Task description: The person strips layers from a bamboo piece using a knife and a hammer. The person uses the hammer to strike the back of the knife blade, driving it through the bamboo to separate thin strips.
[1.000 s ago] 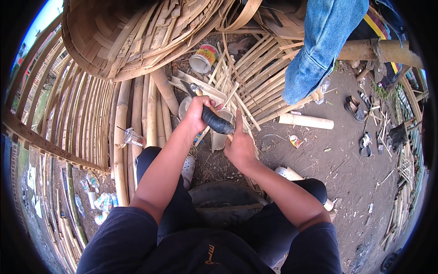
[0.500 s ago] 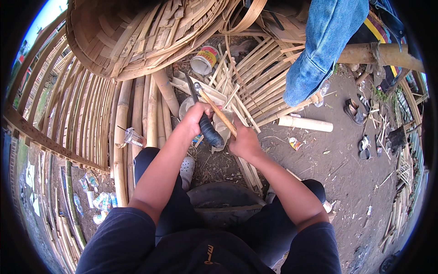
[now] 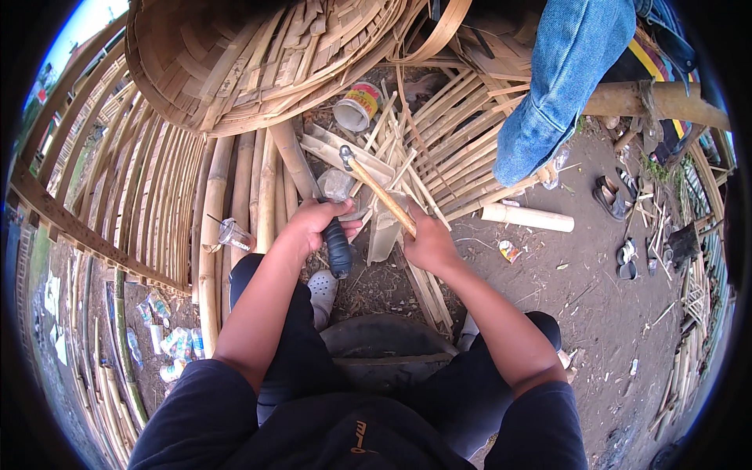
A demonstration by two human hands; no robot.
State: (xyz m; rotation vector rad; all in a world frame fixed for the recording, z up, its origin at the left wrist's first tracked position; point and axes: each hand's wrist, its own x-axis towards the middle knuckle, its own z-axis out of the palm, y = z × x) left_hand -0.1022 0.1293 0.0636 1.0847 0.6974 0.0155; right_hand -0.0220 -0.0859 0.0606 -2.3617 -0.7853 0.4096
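Note:
My left hand (image 3: 310, 225) holds a black-wrapped handle (image 3: 338, 252), which points back toward me. Some of its fingers have come partly away from the grip. The tool looks like a long knife; its dark blade is mostly hidden from view now. In my right hand (image 3: 432, 241) is a hammer (image 3: 374, 182), gripped low on its light wooden handle, with the small metal head pointing forward and left. Just below that head sits a pale grey block (image 3: 337, 186), perhaps stone. Split bamboo pieces (image 3: 385, 223) lie beneath and beyond both hands.
A large woven bamboo basket (image 3: 235, 70) fills the far left. Bamboo poles (image 3: 266, 188) and a slatted panel (image 3: 149, 188) stand at left. Beyond are a tin can (image 3: 356, 108) and a bamboo slat stack (image 3: 454, 141). Jeans (image 3: 560, 86) hang at right, near sandals (image 3: 609, 200) on dirt ground.
My left hand has moved left and loosened its fingers, with the black handle swinging toward me. The hammer has come apart from the blade; my right hand has shifted slightly right.

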